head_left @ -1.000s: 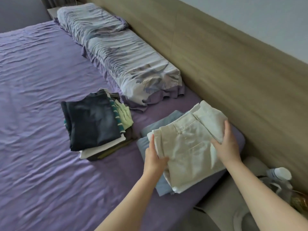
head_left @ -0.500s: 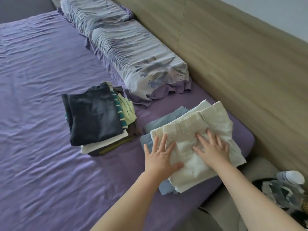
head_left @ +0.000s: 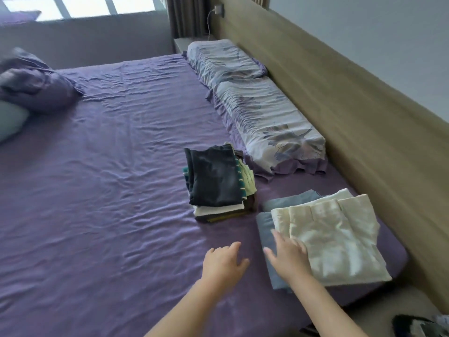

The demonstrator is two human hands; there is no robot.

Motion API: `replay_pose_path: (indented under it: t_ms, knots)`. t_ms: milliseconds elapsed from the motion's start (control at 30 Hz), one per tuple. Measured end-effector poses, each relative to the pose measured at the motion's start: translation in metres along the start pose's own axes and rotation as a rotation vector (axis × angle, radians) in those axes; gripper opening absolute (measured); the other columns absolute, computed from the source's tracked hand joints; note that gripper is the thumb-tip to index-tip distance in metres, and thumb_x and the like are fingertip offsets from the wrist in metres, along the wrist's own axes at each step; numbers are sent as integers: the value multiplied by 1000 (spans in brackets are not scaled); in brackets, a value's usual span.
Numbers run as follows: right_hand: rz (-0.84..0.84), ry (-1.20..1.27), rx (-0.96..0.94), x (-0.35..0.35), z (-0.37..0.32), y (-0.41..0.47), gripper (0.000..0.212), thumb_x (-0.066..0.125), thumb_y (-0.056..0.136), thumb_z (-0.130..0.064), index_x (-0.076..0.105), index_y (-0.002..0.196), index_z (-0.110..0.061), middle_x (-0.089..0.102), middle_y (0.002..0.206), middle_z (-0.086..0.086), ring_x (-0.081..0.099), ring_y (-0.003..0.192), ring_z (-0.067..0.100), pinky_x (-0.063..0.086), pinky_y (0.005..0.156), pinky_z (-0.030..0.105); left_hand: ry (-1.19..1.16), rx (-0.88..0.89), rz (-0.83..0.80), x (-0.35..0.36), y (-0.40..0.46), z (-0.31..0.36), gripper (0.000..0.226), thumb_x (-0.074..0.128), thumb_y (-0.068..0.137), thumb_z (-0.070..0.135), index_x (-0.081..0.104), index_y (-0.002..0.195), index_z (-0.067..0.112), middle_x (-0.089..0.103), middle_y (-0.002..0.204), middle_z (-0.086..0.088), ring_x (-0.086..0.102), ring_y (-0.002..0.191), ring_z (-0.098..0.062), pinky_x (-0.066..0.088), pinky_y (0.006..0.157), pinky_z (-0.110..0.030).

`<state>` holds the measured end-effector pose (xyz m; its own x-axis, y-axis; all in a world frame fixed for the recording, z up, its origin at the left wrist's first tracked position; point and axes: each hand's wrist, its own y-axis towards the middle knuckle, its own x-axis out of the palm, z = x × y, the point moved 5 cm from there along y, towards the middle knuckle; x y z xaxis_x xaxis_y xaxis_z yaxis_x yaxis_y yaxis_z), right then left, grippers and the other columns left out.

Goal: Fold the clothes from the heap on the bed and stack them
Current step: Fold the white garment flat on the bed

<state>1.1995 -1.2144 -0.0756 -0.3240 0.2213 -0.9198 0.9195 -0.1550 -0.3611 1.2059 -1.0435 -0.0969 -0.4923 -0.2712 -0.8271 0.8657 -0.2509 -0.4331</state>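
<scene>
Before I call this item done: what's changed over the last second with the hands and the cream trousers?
Both hands let go: a second ago they held the folded cream trousers at the edges, then pressed them flat, and now the left hand is open over the purple sheet and the right hand is open at the pile's near edge. The trousers stay on the blue-grey garment; the dark stack is unmoved.

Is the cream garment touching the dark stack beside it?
Apart. The head view shows bare purple sheet between the cream garment and the dark stack.
</scene>
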Motion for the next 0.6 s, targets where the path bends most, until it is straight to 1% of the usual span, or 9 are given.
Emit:
replay_pose_path:
  t_ms: [67, 133, 167, 200, 267, 400, 467, 600]
  knots:
    - [-8, 0, -89, 4, -47, -16, 55, 39, 95, -49, 29, 145, -27, 50, 137, -4, 41, 129, 18, 23, 110, 36, -3, -53, 23, -18, -27, -33, 56, 41, 92, 55, 36, 141, 29, 60, 126, 3, 55, 118, -20, 39, 95, -33]
    - [-24, -4, -177, 8, -94, -37, 54, 38, 95, -49, 32, 144, -27, 48, 139, -5, 41, 129, 16, 22, 110, 35, -10, -108, 66, -35, -59, -69, 56, 41, 92, 56, 37, 141, 30, 57, 131, 3, 54, 119, -20, 41, 94, -33]
    - [-36, 4, -221, 11, -118, -49, 53, 39, 95, -49, 33, 144, -27, 49, 138, -5, 43, 128, 17, 24, 109, 34, -17, -129, 84, -42, -76, -88, 56, 41, 92, 57, 37, 141, 30, 56, 134, 3, 53, 121, -20, 40, 95, -33]
    - [-41, 5, -286, 14, -155, -70, 53, 39, 95, -49, 33, 143, -26, 51, 137, -4, 45, 126, 18, 27, 107, 33, -26, -169, 114, -52, -107, -118, 57, 41, 92, 58, 38, 141, 30, 55, 135, 3, 53, 122, -19, 40, 96, -33]
    - [-63, 32, -346, 21, -186, -89, 54, 40, 95, -49, 34, 143, -25, 54, 133, -3, 48, 123, 19, 30, 104, 32, -27, -204, 149, -59, -133, -145, 56, 41, 92, 59, 41, 140, 31, 56, 134, 4, 53, 122, -17, 39, 96, -32]
    - [-42, 8, -518, 33, -282, -154, 54, 40, 95, -50, 34, 143, -26, 56, 131, -2, 49, 122, 19, 30, 103, 31, -32, -319, 232, -80, -224, -225, 50, 41, 92, 58, 50, 133, 31, 60, 128, 6, 54, 120, -15, 39, 94, -28]
    - [-41, -25, -575, 41, -325, -188, 54, 40, 94, -50, 34, 143, -25, 57, 130, -1, 50, 121, 20, 31, 102, 31, -79, -379, 274, -85, -272, -265, 47, 43, 92, 56, 53, 131, 31, 61, 127, 7, 55, 119, -14, 40, 93, -27]
    - [-46, -86, -684, 66, -401, -255, 49, 43, 93, -50, 41, 136, -26, 60, 127, -2, 52, 120, 19, 34, 99, 29, -169, -523, 343, -81, -378, -341, 42, 45, 92, 54, 57, 124, 31, 64, 123, 7, 57, 115, -14, 43, 89, -27]
